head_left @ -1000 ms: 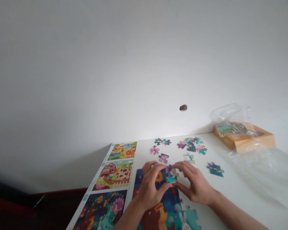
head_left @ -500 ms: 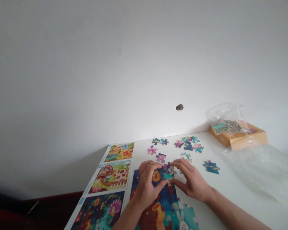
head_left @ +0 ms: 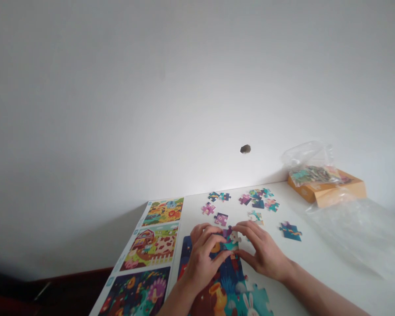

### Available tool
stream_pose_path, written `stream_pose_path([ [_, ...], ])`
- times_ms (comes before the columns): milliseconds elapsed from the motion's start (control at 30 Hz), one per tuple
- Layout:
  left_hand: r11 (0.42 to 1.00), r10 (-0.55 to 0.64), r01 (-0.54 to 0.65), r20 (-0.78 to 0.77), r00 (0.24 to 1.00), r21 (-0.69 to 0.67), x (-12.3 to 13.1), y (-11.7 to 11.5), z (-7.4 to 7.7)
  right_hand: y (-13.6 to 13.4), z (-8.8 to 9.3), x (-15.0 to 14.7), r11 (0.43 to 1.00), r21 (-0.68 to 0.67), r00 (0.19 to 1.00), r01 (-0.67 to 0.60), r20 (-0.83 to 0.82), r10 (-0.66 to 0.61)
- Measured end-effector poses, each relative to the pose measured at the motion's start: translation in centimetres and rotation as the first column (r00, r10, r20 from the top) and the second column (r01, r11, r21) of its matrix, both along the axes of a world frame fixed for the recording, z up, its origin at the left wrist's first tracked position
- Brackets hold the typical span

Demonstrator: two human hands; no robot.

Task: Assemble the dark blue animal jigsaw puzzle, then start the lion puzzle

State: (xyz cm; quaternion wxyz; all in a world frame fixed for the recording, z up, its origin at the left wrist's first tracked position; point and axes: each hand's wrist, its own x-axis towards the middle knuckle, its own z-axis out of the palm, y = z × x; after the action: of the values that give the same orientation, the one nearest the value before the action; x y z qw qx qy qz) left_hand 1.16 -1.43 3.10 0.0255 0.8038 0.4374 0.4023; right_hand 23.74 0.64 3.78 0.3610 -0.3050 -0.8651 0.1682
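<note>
Matt card puzzle pieces [head_left: 290, 231]; glossy plastic bag [head_left: 349, 232].

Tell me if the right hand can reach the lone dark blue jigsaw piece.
Probably yes: nothing lies between the right hand and the dark blue jigsaw piece, though it holds a teal-and-white jigsaw piece.

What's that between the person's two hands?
In the head view, a jigsaw piece with a white rabbit on it lies between the left hand and the right hand, above the joined jigsaw puzzle.

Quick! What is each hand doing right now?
Left hand: closed, holding a puzzle piece.
Right hand: closed, holding the same puzzle piece.
</note>
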Motion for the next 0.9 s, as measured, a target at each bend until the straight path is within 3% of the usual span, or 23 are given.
stream_pose_path([
  [400, 1.0, 0.023, -0.023, -0.023, 0.999, 0.016, -0.07, 0.04, -0.03, 0.08, 0.08, -0.05, 1.0, 0.014, 1.0, -0.003, -0.004, 0.003],
  [800, 0.985, -0.028, 0.025, 0.014, 1.0, 0.171, -0.25, -0.17, 0.73, -0.32, -0.48, -0.05, 0.986, 0.166, 0.996, -0.004, -0.089, 0.019],
  [900, 0.986, -0.028, 0.026, 0.01, 1.0, 0.167, -0.12, -0.16, 0.76, -0.27, -0.24, -0.04, 0.991, 0.137, 0.997, -0.007, -0.08, 0.018],
])
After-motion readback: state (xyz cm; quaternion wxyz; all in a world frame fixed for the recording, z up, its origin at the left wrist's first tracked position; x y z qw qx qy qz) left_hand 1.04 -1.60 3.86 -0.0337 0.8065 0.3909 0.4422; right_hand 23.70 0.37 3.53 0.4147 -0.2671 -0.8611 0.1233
